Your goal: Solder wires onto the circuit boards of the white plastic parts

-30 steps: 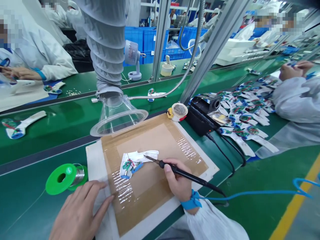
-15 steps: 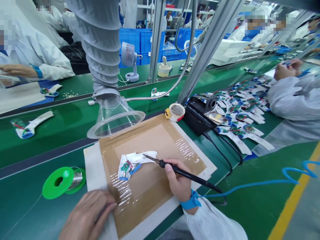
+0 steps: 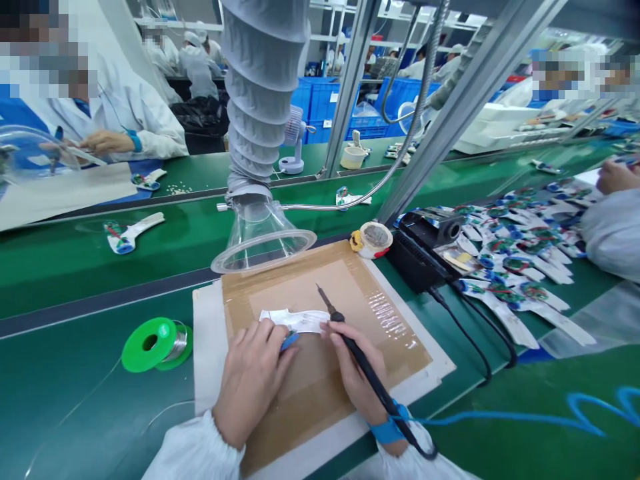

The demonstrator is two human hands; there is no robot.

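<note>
On the taped brown cardboard mat point(image 3: 320, 400) lies a white plastic handle-shaped shell point(image 3: 307, 321), with part of a blue component point(image 3: 289, 341) showing at its left end. My left hand point(image 3: 255, 373) covers that left end, fingers curled over it and gripping it; most of the circuit board and wires are hidden underneath. In my right hand point(image 3: 357, 370) is a black soldering iron point(image 3: 363, 363), its tip pointing up and away, raised off the shell. The fingertips of this hand are also at the shell's right end.
A green solder spool point(image 3: 147, 343) stands left of the mat. Above the mat's back edge hangs a clear fume hood point(image 3: 263, 240). Behind right are a tip-cleaning pot point(image 3: 375, 240) and a black iron stand point(image 3: 420, 253). Many similar shells point(image 3: 520, 267) lie right, near a co-worker's hand point(image 3: 620, 177).
My left hand has moved from the mat's left edge onto the shell. The iron's tip has swung off the shell to point away, and my right fingertips have come to the shell's right end.
</note>
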